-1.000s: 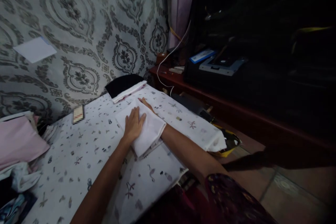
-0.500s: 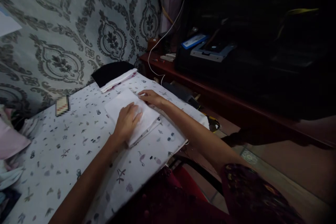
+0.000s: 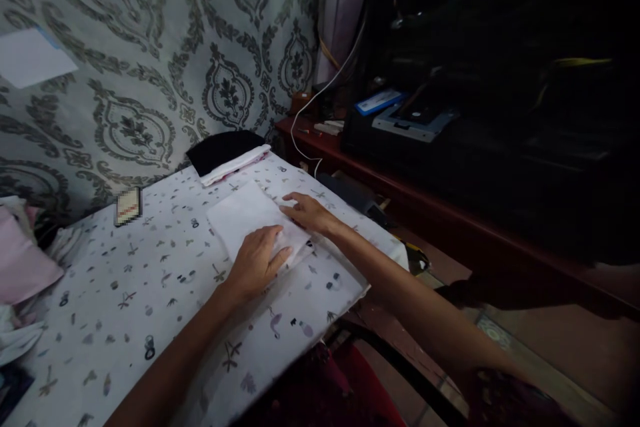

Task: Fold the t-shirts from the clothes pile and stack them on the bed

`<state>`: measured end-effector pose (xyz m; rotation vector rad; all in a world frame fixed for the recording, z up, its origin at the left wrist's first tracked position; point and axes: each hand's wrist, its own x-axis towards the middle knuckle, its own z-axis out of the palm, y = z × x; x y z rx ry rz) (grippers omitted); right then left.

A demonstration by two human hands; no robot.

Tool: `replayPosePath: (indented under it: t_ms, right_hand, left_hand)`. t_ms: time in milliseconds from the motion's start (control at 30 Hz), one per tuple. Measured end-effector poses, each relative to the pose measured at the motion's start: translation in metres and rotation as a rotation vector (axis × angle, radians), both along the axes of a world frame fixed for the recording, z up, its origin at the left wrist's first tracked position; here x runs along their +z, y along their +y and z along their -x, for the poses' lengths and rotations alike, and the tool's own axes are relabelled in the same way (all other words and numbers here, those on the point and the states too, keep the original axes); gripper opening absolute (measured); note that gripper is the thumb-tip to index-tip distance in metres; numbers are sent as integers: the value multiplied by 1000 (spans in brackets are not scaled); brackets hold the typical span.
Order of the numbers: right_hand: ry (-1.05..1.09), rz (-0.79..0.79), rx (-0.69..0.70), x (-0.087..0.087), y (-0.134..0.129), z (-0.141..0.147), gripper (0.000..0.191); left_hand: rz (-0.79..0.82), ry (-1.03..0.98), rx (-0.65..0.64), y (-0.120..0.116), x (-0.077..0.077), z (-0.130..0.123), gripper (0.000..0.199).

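A folded white cloth (image 3: 240, 217) lies flat on the table with the patterned white cover (image 3: 170, 280). My left hand (image 3: 257, 257) rests at the cloth's near side, fingers stretched out and thumb apart. At the right edge of the cloth is my right hand (image 3: 307, 212), its fingers loosely extended and touching or just above the fabric. Neither hand grips anything that I can see. Behind the cloth, toward the wall, sits a stack of folded clothes (image 3: 233, 152), black on top with white and pink below.
A heap of clothes (image 3: 27, 260) lies at the table's left end. Near the wall is a small blurred rectangular object (image 3: 129, 207). To the right stands a dark red wooden cabinet (image 3: 430, 207), with a white cable (image 3: 295, 137) hanging at its corner.
The camera view has shifted a little. My left hand has slid toward the near right part of the white cloth, and my right hand stays by its right edge.
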<state>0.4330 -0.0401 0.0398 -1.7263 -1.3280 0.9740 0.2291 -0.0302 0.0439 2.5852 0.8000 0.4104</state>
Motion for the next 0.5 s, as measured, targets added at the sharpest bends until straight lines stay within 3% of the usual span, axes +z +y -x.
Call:
replayPosePath:
  t_ms: [167, 300, 433, 500]
  right_hand:
    - [-247, -71, 26, 4, -22, 10, 55]
    - [-390, -95, 10, 12, -37, 20, 59]
    - [-334, -29, 60, 5, -49, 12, 45]
    - [-408, 13, 58, 5, -51, 5, 34]
  left_hand:
    - [-22, -33, 106, 63, 2, -11, 36]
    - [-63, 87, 232, 113, -12, -32, 48]
    - [-61, 197, 235, 125, -31, -43, 56]
    - [-54, 190, 215, 124, -35, -41, 57]
